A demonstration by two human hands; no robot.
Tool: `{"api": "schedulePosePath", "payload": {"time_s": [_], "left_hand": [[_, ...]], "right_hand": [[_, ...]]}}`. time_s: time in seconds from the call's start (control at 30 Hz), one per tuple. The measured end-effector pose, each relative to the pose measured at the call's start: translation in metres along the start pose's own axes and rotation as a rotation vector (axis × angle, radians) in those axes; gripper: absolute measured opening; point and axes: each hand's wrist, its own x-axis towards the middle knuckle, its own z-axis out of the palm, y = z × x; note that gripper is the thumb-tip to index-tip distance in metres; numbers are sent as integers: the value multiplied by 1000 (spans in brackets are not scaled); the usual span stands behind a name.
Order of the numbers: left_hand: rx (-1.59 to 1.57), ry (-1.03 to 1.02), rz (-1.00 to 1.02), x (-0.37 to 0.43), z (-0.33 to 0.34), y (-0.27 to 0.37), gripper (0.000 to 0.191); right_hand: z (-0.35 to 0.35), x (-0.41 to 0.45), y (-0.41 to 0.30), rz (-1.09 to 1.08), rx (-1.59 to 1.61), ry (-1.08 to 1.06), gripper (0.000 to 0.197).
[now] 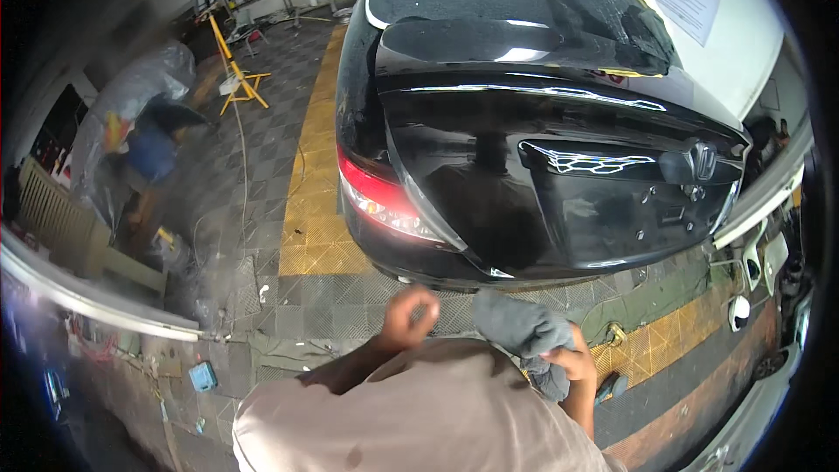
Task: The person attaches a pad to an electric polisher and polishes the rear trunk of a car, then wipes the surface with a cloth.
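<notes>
My right hand (571, 358) grips a bunched grey microfibre cloth (521, 328) in front of my body, with part of it hanging below the fingers. My left hand (411, 318) is curled into a loose ring, thumb against the fingers, and nothing shows in it. Both hands are apart from the rear of a black sedan (472, 203) in front of me. Its glossy boot lid (577, 216) reflects lights and a dark figure. At its left corner is a red and clear tail light (387, 200); a Honda emblem (704, 162) sits on the boot.
A yellow stand (229, 56) stands on the tiled floor at left, with a cable near it. Clear plastic sheeting (134, 98) drapes something beside it. A blue box (203, 376) lies at lower left. Car parts (763, 262) are at right; yellow masking tape edges the rear window.
</notes>
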Motion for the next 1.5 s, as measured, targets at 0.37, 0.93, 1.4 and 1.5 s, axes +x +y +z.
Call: {"api": "schedulePosePath", "payload": {"time_s": [0.37, 0.93, 1.4, 1.5], "left_hand": [[414, 183, 310, -12, 127, 84, 58], [1173, 545, 373, 178, 52, 151, 103], [1027, 603, 416, 179, 82, 115, 97], [1018, 227, 399, 142, 107, 94, 106]], "right_hand": [[37, 76, -47, -625, -649, -614, 95], [-191, -38, 104, 314, 157, 56, 44], [-227, 46, 110, 124, 1043, 760, 80], [-214, 62, 98, 133, 1189, 872, 85]]}}
